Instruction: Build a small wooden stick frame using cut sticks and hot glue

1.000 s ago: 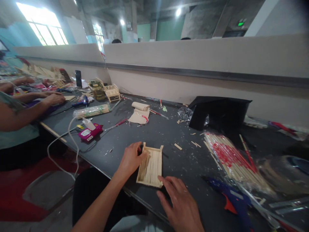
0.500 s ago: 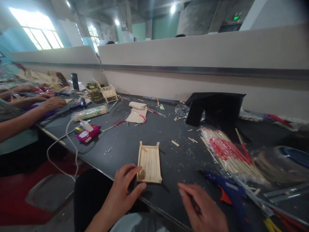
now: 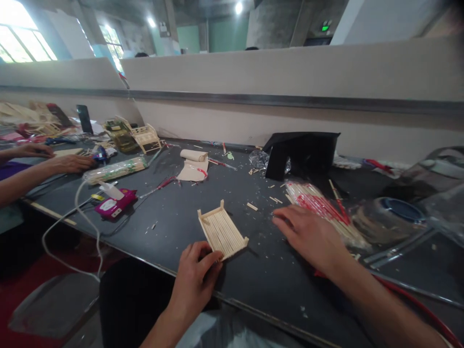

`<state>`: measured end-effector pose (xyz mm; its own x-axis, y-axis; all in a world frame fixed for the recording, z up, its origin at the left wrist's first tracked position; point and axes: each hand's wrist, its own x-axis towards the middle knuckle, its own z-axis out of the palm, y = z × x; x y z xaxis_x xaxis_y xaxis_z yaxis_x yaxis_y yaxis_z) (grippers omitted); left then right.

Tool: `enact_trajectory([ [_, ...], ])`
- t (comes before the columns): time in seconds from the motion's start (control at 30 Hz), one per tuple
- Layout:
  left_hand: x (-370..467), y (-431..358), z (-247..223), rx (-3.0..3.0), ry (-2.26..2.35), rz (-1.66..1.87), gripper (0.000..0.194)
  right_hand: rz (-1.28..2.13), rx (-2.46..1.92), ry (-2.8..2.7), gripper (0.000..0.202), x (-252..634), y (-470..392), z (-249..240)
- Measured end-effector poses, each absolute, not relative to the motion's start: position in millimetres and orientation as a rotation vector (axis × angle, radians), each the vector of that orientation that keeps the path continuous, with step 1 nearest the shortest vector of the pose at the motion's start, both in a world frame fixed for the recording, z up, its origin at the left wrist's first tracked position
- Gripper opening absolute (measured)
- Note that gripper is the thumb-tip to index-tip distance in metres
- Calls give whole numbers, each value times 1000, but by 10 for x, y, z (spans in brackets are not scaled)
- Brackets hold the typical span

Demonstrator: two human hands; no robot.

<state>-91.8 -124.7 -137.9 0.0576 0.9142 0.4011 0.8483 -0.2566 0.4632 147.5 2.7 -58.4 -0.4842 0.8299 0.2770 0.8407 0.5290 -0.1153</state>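
Note:
A small tray-like piece made of wooden sticks (image 3: 224, 233), with short posts at its corners, rests at an angle on the dark table. My left hand (image 3: 197, 273) pinches its near left corner between thumb and fingers. That corner is partly hidden by the fingertips. Further right, my right hand (image 3: 310, 237) reaches over the table with fingers stretched forward and nothing visible in them. Just ahead of it are short cut stick bits (image 3: 275, 199) and a plastic bag of sticks with red on it (image 3: 308, 195). The glue gun is now covered by my right arm.
A magenta power adapter (image 3: 116, 204) with a white cable lies left, near a wrapped stick bundle (image 3: 118, 170). Behind are a sandpaper-like roll (image 3: 194, 166), a small stick chair (image 3: 145, 137) and a black folded sheet (image 3: 304, 152). A clear jar (image 3: 389, 215) stands right. Another person's hands (image 3: 72, 164) work far left.
The stick piece has turned so that its far end points left, and my left hand has closed on its corner. My right hand has moved forward toward the stick bits. The view has shifted right.

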Motion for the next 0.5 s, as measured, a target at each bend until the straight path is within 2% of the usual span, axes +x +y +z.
enact_trajectory([
  [0.2, -924, -1257, -1426, 2228, 1864, 1036, 20, -56, -1561, -2695, 12, 962, 519, -761],
  [0.33, -917, -1227, -1452, 2286, 1878, 1034, 19, 19, -1619, -2736, 20, 865, 605, -910],
  [0.5, -897, -1257, -1462, 2297, 1854, 1116, 20, 152, -1643, -2654, 13, 1038, 374, -685],
])
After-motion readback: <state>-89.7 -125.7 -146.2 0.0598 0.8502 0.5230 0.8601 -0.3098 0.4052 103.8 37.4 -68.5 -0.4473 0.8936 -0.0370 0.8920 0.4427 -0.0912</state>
